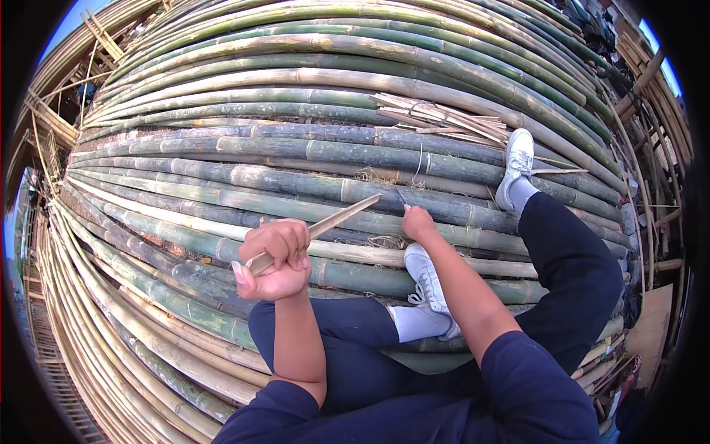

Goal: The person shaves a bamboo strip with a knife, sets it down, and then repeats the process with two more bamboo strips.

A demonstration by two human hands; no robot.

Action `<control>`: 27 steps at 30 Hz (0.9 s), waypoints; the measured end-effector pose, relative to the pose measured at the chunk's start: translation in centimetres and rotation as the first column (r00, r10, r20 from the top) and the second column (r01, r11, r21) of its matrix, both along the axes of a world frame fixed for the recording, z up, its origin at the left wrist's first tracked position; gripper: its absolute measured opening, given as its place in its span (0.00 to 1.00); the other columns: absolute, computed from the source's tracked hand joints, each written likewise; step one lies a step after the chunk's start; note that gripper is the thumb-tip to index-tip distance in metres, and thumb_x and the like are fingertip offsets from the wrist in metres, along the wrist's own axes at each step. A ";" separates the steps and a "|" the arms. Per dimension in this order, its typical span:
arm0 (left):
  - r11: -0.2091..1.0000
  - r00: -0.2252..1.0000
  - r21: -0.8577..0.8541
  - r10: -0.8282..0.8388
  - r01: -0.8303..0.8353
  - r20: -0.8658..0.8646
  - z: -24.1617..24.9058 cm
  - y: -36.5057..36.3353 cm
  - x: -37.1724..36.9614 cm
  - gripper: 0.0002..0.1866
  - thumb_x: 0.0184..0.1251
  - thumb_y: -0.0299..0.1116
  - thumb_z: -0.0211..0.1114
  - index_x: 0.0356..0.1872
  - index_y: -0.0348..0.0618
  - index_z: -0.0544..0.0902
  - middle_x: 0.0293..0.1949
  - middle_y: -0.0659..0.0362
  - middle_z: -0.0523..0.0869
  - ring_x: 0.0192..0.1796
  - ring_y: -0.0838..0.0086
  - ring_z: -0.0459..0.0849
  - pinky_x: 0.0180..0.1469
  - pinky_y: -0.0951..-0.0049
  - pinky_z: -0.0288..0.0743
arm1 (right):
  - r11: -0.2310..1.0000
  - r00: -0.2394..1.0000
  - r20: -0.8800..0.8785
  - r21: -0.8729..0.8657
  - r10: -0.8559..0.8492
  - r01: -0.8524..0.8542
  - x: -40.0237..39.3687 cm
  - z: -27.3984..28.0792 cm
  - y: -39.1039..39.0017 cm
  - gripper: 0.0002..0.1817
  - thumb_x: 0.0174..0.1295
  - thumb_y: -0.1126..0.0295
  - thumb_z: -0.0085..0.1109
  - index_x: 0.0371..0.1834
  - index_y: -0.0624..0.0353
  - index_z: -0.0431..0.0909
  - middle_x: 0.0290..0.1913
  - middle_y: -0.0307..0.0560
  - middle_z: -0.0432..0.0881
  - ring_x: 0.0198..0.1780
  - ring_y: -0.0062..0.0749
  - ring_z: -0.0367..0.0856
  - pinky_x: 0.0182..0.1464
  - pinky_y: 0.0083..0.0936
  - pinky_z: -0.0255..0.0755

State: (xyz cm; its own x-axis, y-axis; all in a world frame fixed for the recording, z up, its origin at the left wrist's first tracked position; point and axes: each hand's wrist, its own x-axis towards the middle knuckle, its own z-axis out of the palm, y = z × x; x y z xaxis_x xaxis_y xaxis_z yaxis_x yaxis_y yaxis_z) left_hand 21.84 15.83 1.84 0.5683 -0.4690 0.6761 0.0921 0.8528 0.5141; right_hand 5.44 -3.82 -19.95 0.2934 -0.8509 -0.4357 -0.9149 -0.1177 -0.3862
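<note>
The left hand (276, 255) is clenched around a pale, straight, narrow strip of split bamboo (343, 216), its short near end showing beside the thumb. The strip's long axis slants forward and rightward from that fist, the far end reaching close to the right hand (419, 224). The right hand is closed on a thin, dark, blade-like tool (400, 195), whose grip is hidden by the fingers; its tip points forward and slightly left, just beside the strip's end, with a gap between. Beneath both hands lie long, round, smooth bamboo poles (277, 177), mottled green and grey, ringed at the nodes. A curled tangle of dry fibres (387, 241) sits just left of the right hand; well beyond it rests a loose pile of flat, tan split sticks (442, 118).
</note>
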 end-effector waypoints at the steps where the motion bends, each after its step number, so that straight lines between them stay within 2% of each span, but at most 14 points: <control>1: 1.000 1.000 -0.005 -0.010 0.010 0.017 -0.1 0.0 -0.2 0.31 0.62 0.60 0.45 0.09 0.46 0.57 0.06 0.62 0.59 0.08 0.78 0.52 0.13 0.76 0.46 | 1.000 1.000 0.001 0.000 -0.004 0.004 -0.3 0.2 0.2 0.27 0.74 0.54 0.36 0.43 0.66 0.82 0.48 0.64 0.82 0.52 0.57 0.80 0.55 0.45 0.74; 4: 0.999 0.998 0.014 -0.031 0.030 0.052 0.1 -0.1 -0.7 0.32 0.63 0.60 0.46 0.09 0.46 0.57 0.06 0.62 0.59 0.09 0.76 0.54 0.14 0.76 0.48 | 0.999 0.998 0.042 0.006 0.036 -0.036 -0.8 2.5 1.1 0.28 0.74 0.55 0.35 0.42 0.68 0.82 0.47 0.67 0.82 0.52 0.59 0.79 0.56 0.47 0.71; 6: 1.000 0.998 0.018 -0.020 0.018 0.063 0.0 -0.1 -0.9 0.31 0.62 0.60 0.46 0.12 0.45 0.59 0.08 0.60 0.63 0.11 0.75 0.58 0.16 0.75 0.52 | 0.986 0.989 0.144 0.159 0.034 -0.057 0.0 6.3 2.8 0.28 0.73 0.57 0.34 0.41 0.70 0.81 0.45 0.70 0.81 0.51 0.62 0.79 0.56 0.48 0.70; 8: 1.000 0.997 0.029 -0.003 0.001 0.082 0.3 -0.3 -1.4 0.30 0.62 0.60 0.47 0.14 0.44 0.61 0.11 0.57 0.67 0.13 0.73 0.62 0.18 0.74 0.56 | 0.988 0.928 0.370 0.120 0.048 -0.099 0.9 11.5 5.1 0.28 0.73 0.57 0.34 0.35 0.71 0.80 0.39 0.72 0.80 0.46 0.65 0.79 0.53 0.48 0.69; 10: 0.983 0.984 -0.054 0.178 -0.178 -0.005 0.8 -1.0 -2.0 0.27 0.61 0.60 0.48 0.25 0.43 0.66 0.22 0.51 0.75 0.22 0.69 0.70 0.28 0.69 0.64 | 0.987 0.836 0.539 0.056 0.099 -0.153 1.7 17.5 7.7 0.27 0.73 0.58 0.35 0.31 0.71 0.77 0.34 0.71 0.79 0.41 0.66 0.78 0.49 0.49 0.70; 11: 0.983 0.986 -0.132 0.140 -0.127 0.093 0.2 -1.1 -1.3 0.26 0.59 0.59 0.52 0.39 0.43 0.67 0.42 0.46 0.77 0.40 0.63 0.76 0.44 0.63 0.69 | 0.985 0.788 0.606 0.043 0.109 -0.170 1.9 20.4 9.0 0.26 0.73 0.59 0.35 0.30 0.70 0.76 0.32 0.70 0.79 0.39 0.65 0.77 0.47 0.49 0.70; 12: 0.984 0.986 -0.126 0.137 -0.124 0.100 0.7 -1.5 -1.9 0.26 0.59 0.59 0.52 0.39 0.43 0.67 0.42 0.46 0.77 0.40 0.63 0.76 0.44 0.63 0.69 | 0.979 0.744 0.646 -0.029 0.172 -0.201 1.9 23.1 10.3 0.24 0.73 0.60 0.37 0.29 0.70 0.75 0.30 0.70 0.78 0.38 0.65 0.77 0.44 0.49 0.70; 14: 0.887 0.893 -0.117 0.435 -0.447 -0.116 2.1 -2.3 -3.8 0.25 0.57 0.53 0.52 0.46 0.44 0.67 0.55 0.48 0.70 0.57 0.60 0.71 0.58 0.58 0.64 | 0.970 0.694 0.682 -0.098 0.229 -0.223 2.0 25.0 12.1 0.23 0.73 0.61 0.38 0.29 0.69 0.74 0.28 0.69 0.78 0.36 0.65 0.77 0.42 0.49 0.70; 15: 0.903 0.912 -0.126 0.409 -0.410 -0.032 1.9 -2.0 -3.2 0.28 0.55 0.51 0.53 0.52 0.43 0.66 0.64 0.49 0.63 0.67 0.57 0.63 0.64 0.54 0.60 | 0.954 0.675 0.678 -0.150 0.289 -0.258 2.0 25.1 12.9 0.22 0.73 0.62 0.39 0.28 0.69 0.74 0.27 0.69 0.78 0.34 0.65 0.77 0.40 0.49 0.70; 17: 0.895 0.903 -0.117 0.427 -0.430 -0.053 1.8 -2.0 -3.4 0.28 0.55 0.50 0.53 0.52 0.43 0.66 0.64 0.48 0.64 0.66 0.57 0.64 0.65 0.54 0.60 | 0.934 0.652 0.671 -0.207 0.353 -0.292 2.1 24.4 14.2 0.21 0.72 0.62 0.41 0.28 0.69 0.74 0.26 0.69 0.78 0.32 0.66 0.78 0.37 0.50 0.71; 19: 0.884 0.890 -0.110 0.448 -0.455 -0.080 2.1 -2.0 -3.5 0.27 0.55 0.50 0.53 0.52 0.43 0.67 0.65 0.47 0.64 0.66 0.56 0.64 0.66 0.53 0.59 | 0.946 0.743 0.594 -0.275 0.307 -0.171 2.8 21.2 14.6 0.21 0.71 0.63 0.43 0.26 0.68 0.75 0.23 0.69 0.77 0.28 0.66 0.78 0.32 0.51 0.73; 23: 0.899 0.899 -0.086 0.418 -0.430 -0.130 1.9 -1.4 -2.6 0.32 0.51 0.51 0.58 0.54 0.43 0.66 0.65 0.46 0.62 0.67 0.56 0.63 0.67 0.54 0.58 | 0.926 0.813 0.473 -0.318 0.340 -0.202 2.2 19.2 12.9 0.18 0.71 0.64 0.44 0.30 0.68 0.74 0.22 0.66 0.79 0.26 0.62 0.80 0.31 0.51 0.75; 25: 0.911 0.911 -0.081 0.395 -0.405 -0.120 1.9 -1.6 -2.4 0.32 0.51 0.51 0.58 0.55 0.43 0.66 0.65 0.46 0.62 0.68 0.56 0.63 0.67 0.53 0.58 | 0.921 0.770 0.521 -0.317 0.367 -0.225 1.1 24.6 14.6 0.18 0.71 0.64 0.44 0.31 0.68 0.74 0.22 0.66 0.79 0.26 0.62 0.80 0.31 0.51 0.75; 27: 0.934 0.939 -0.111 0.331 -0.341 -0.094 1.8 -1.7 -2.8 0.33 0.50 0.51 0.59 0.56 0.44 0.66 0.66 0.47 0.62 0.68 0.56 0.63 0.67 0.52 0.58 | 0.886 0.711 0.534 -0.341 0.458 -0.315 0.9 26.1 15.9 0.18 0.71 0.64 0.44 0.33 0.70 0.74 0.23 0.66 0.80 0.26 0.62 0.81 0.31 0.50 0.75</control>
State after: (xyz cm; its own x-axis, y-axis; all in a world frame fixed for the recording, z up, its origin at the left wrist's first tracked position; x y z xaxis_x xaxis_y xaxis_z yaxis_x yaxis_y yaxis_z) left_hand 19.03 14.11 3.68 0.7276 -0.1574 0.6677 -0.1779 0.8967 0.4053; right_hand 6.32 12.05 6.19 0.7505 -0.6518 0.1094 -0.3705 -0.5520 -0.7470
